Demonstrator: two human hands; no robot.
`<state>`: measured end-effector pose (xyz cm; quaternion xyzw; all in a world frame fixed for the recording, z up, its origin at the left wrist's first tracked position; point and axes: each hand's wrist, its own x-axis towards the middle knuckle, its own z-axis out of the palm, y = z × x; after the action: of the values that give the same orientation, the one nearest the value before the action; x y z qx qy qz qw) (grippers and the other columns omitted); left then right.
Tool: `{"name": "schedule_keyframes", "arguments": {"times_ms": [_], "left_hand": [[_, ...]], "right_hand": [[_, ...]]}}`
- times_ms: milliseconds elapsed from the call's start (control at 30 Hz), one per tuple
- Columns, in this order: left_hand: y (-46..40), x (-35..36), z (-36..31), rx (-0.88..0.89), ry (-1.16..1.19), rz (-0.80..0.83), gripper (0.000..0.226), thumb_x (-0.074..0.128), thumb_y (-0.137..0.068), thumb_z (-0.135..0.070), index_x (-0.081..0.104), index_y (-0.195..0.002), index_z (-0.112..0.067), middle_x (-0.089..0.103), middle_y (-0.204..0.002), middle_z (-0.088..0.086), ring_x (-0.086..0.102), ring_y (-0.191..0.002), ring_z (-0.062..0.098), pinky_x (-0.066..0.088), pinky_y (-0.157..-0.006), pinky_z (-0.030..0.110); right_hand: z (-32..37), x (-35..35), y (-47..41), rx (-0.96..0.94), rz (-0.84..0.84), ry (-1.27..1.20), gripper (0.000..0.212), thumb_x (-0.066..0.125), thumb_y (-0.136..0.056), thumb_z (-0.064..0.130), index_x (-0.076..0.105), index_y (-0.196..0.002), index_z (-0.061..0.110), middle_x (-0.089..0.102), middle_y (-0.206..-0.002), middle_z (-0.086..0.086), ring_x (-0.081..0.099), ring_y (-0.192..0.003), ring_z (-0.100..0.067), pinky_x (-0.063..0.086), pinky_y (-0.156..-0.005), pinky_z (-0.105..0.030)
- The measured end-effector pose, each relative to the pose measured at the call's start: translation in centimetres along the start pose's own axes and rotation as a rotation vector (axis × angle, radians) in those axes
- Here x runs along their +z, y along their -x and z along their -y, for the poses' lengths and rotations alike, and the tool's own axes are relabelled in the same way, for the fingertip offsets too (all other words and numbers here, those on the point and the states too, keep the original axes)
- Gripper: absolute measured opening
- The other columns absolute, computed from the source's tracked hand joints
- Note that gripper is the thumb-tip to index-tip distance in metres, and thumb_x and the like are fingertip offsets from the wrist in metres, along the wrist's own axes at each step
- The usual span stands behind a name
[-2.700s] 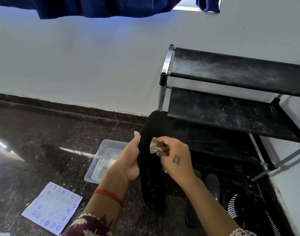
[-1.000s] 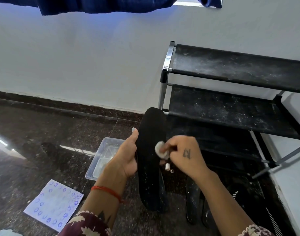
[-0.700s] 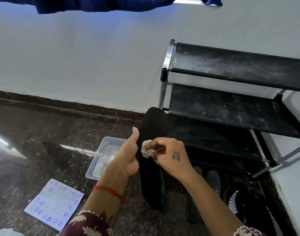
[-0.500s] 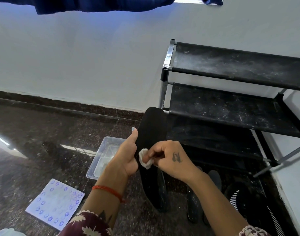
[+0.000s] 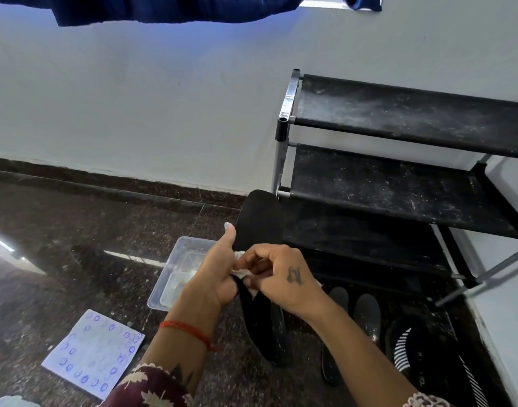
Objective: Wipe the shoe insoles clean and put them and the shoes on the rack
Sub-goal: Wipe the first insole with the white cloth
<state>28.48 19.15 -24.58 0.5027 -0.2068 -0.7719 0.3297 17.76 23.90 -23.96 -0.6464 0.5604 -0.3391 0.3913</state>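
A long black insole [image 5: 259, 224] stands upright in front of me, held at its left edge by my left hand [image 5: 215, 273], thumb pointing up along it. My right hand [image 5: 276, 274] pinches a small white wipe [image 5: 240, 264] and presses it on the middle of the insole, close to my left thumb. The black shoe rack [image 5: 398, 183] with dusty fabric shelves stands right behind. On the floor below lie two more dark insoles [image 5: 366, 312] and a black shoe with white stripes [image 5: 422, 356].
A clear plastic tub [image 5: 175, 277] sits on the dark stone floor left of my hands. A white sheet with blue print [image 5: 94, 352] lies nearer, at lower left. The white wall runs behind, with dark blue cloth [image 5: 163, 7] hanging overhead.
My right hand has rubbed the wipe up, down and leftward over the insole, ending against my left thumb. My left hand has kept its hold; the insole barely moved.
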Motion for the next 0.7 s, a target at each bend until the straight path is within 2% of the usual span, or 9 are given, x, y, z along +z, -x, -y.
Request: {"name": "schedule_keyframes", "arguments": {"times_ms": [67,133,200,267,333,433,500,600,700], "left_hand": [[0.1,0.0,-0.1,0.018,-0.002,0.007,0.077,0.030,-0.096,-0.055,0.071,-0.058,-0.002,0.068,-0.058,0.013,0.068,-0.050,0.021,0.055,-0.055,0.029],[0.2,0.1,-0.1,0.012,0.036,-0.002,0.065,0.031,-0.097,-0.051,0.067,-0.077,-0.001,0.069,-0.060,0.012,0.068,-0.051,0.020,0.055,-0.049,0.026],[0.4,0.3,-0.1,-0.006,0.095,-0.004,0.059,0.032,-0.097,-0.051,0.064,-0.102,-0.001,0.073,-0.078,0.013,0.070,-0.067,0.022,0.057,-0.057,0.030],[0.3,0.3,-0.1,-0.024,0.108,-0.021,0.060,0.034,-0.097,-0.053,0.061,-0.119,-0.004,0.070,-0.102,0.013,0.067,-0.086,0.024,0.053,-0.069,0.035],[0.0,0.3,0.0,-0.018,0.097,-0.033,0.061,0.034,-0.096,-0.054,0.059,-0.123,-0.005,0.067,-0.112,0.014,0.066,-0.093,0.025,0.051,-0.071,0.035],[0.0,0.2,-0.1,0.009,0.092,-0.028,0.062,0.032,-0.096,-0.054,0.060,-0.121,-0.005,0.067,-0.112,0.015,0.068,-0.086,0.026,0.055,-0.066,0.037],[0.1,0.1,-0.2,0.033,0.084,-0.038,0.061,0.033,-0.096,-0.054,0.060,-0.120,-0.006,0.067,-0.113,0.016,0.067,-0.092,0.028,0.054,-0.071,0.039],[0.2,0.0,-0.2,0.038,0.076,-0.038,0.061,0.032,-0.096,-0.054,0.060,-0.122,-0.006,0.066,-0.116,0.017,0.063,-0.103,0.030,0.052,-0.080,0.040],[0.1,0.1,0.0,0.013,0.056,-0.003,0.065,0.031,-0.095,-0.057,0.058,-0.125,-0.006,0.066,-0.115,0.018,0.065,-0.099,0.029,0.052,-0.076,0.039]], "right_hand": [[0.0,-0.3,0.1,-0.037,0.048,0.019,0.021,0.068,-0.071,-0.006,0.073,-0.084,0.010,0.071,-0.082,0.005,0.068,-0.076,-0.009,0.056,-0.073,-0.023],[0.0,-0.8,0.2,-0.078,0.066,0.060,0.024,0.065,-0.071,-0.008,0.074,-0.082,0.011,0.071,-0.082,0.005,0.067,-0.077,-0.006,0.054,-0.071,-0.018],[-0.1,-1.2,0.1,-0.099,0.070,0.107,0.030,0.061,-0.070,-0.012,0.075,-0.077,0.013,0.071,-0.081,0.007,0.066,-0.076,-0.003,0.052,-0.069,-0.013],[-0.4,-1.6,0.1,-0.102,0.075,0.153,0.032,0.059,-0.069,-0.012,0.075,-0.072,0.016,0.070,-0.078,0.006,0.065,-0.075,-0.003,0.052,-0.069,-0.016],[-0.6,-1.8,0.1,-0.082,0.034,0.210,0.032,0.059,-0.068,-0.011,0.074,-0.069,0.018,0.069,-0.075,0.008,0.063,-0.072,-0.003,0.051,-0.066,-0.014],[-0.7,-1.9,0.0,-0.042,-0.173,0.275,0.029,0.061,-0.069,-0.006,0.073,-0.069,0.020,0.065,-0.070,0.013,0.060,-0.066,0.000,0.043,-0.059,-0.007],[-0.9,-2.4,-0.2,0.020,-0.267,0.211,0.026,0.064,-0.071,-0.004,0.071,-0.071,0.021,0.064,-0.067,0.014,0.059,-0.062,0.001,0.042,-0.055,-0.006],[-1.2,-2.5,-0.2,0.103,-0.282,0.120,0.017,0.070,-0.074,0.006,0.069,-0.073,0.023,0.063,-0.069,0.014,0.059,-0.063,0.000,0.044,-0.056,-0.009],[-1.5,-1.7,-0.3,0.157,-0.238,0.197,0.007,0.073,-0.074,0.023,0.067,-0.075,0.028,0.063,-0.079,0.012,0.059,-0.072,-0.005,0.045,-0.062,-0.014]]}}
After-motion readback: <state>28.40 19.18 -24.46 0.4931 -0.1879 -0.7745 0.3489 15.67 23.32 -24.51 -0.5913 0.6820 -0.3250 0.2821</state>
